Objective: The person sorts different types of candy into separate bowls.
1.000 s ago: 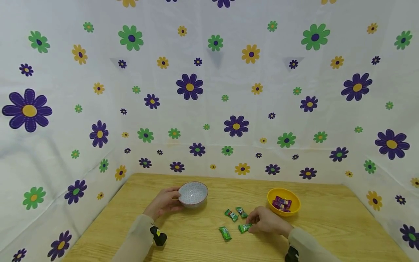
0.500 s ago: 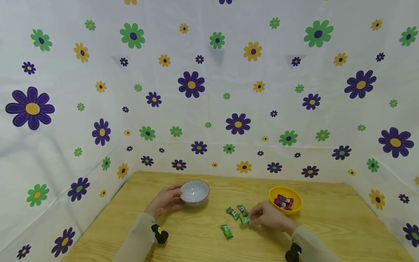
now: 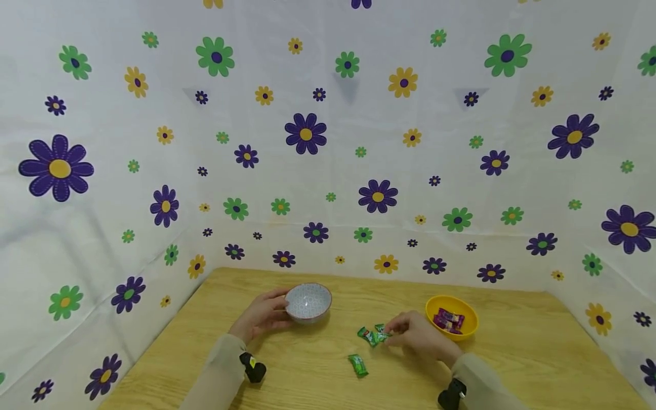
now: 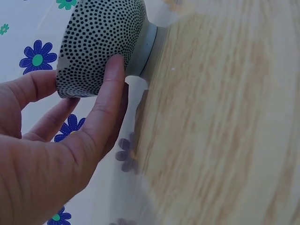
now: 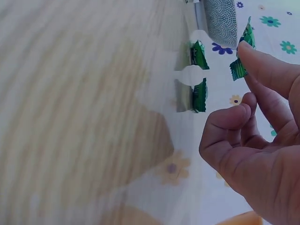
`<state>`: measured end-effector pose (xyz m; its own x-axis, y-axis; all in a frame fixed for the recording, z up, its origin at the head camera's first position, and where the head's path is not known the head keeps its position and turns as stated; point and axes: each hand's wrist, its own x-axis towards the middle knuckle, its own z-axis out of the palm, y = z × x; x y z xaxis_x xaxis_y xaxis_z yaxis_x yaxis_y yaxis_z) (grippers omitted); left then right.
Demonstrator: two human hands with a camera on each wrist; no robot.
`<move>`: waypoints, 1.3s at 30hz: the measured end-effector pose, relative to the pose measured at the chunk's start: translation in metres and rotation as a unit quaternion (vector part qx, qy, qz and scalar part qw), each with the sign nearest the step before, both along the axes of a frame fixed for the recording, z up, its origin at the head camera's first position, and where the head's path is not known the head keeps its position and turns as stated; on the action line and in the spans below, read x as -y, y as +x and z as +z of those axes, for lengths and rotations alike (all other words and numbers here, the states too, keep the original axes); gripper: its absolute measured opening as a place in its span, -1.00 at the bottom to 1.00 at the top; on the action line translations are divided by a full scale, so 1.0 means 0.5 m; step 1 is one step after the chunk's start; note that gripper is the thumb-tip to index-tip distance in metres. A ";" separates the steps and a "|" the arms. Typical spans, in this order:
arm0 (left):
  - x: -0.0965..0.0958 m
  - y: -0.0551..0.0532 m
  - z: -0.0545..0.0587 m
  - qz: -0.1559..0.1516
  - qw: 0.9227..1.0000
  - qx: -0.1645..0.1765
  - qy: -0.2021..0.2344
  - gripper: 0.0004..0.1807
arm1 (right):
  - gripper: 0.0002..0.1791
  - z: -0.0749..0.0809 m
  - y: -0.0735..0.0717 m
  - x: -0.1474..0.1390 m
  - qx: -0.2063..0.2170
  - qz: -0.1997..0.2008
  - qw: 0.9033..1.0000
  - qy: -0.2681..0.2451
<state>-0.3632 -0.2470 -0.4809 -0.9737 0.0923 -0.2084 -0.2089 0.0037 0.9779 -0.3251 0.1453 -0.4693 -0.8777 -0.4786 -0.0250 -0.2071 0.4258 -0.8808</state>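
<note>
My left hand [image 3: 263,316] holds a patterned ceramic bowl [image 3: 308,303] by its left side, on the wooden table. In the left wrist view the bowl's dotted outside [image 4: 101,44] shows, with fingers and thumb on its wall. My right hand [image 3: 417,337] pinches a green-wrapped candy [image 3: 382,336] between thumb and finger. The right wrist view shows that held candy [image 5: 243,51] raised off the table. Another green candy [image 3: 367,336] lies just left of the fingertips, and one more [image 3: 358,365] lies nearer the front. Around the held candy the green wrappers overlap in the head view.
A yellow bowl [image 3: 433,327] with several purple-wrapped candies [image 3: 449,320] stands right of my right hand. The wooden table [image 3: 287,376] meets a white flowered cloth [image 3: 338,171] at its back and sides.
My right hand has moved the pinched green candy away from the front of the table, up to the other candies. The left hand stays on the ceramic bowl. The head view has shifted slightly.
</note>
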 end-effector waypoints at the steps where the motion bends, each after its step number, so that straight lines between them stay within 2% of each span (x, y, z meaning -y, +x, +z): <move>1: 0.000 0.000 -0.002 0.001 1.000 0.001 0.001 -0.46 | -0.78 0.001 -0.002 0.003 0.005 -0.001 1.000 0.001; 8: 0.011 0.006 -0.011 0.002 1.000 -0.007 0.000 -0.46 | -0.74 0.009 -0.014 0.032 0.008 -0.006 1.000 -0.007; 13: 0.016 0.014 -0.017 0.012 1.000 0.001 0.004 -0.47 | -0.74 0.008 -0.019 0.062 0.015 -0.002 1.000 -0.022; 19: 0.010 0.019 -0.017 0.017 1.000 0.000 0.012 -0.47 | -0.76 0.010 -0.025 0.093 0.024 -0.002 0.999 -0.035; 29: 0.012 0.011 -0.015 0.011 1.000 -0.002 0.013 -0.47 | -0.76 0.030 -0.035 0.138 0.014 0.012 0.999 -0.051; 33: 0.009 0.007 -0.011 0.011 1.000 -0.001 0.013 -0.47 | -0.75 0.031 -0.043 0.156 0.023 0.000 0.997 -0.074; 39: -0.002 0.007 -0.003 0.003 1.000 -0.005 0.009 -0.46 | -0.72 0.036 -0.049 0.182 0.044 -0.037 0.994 -0.089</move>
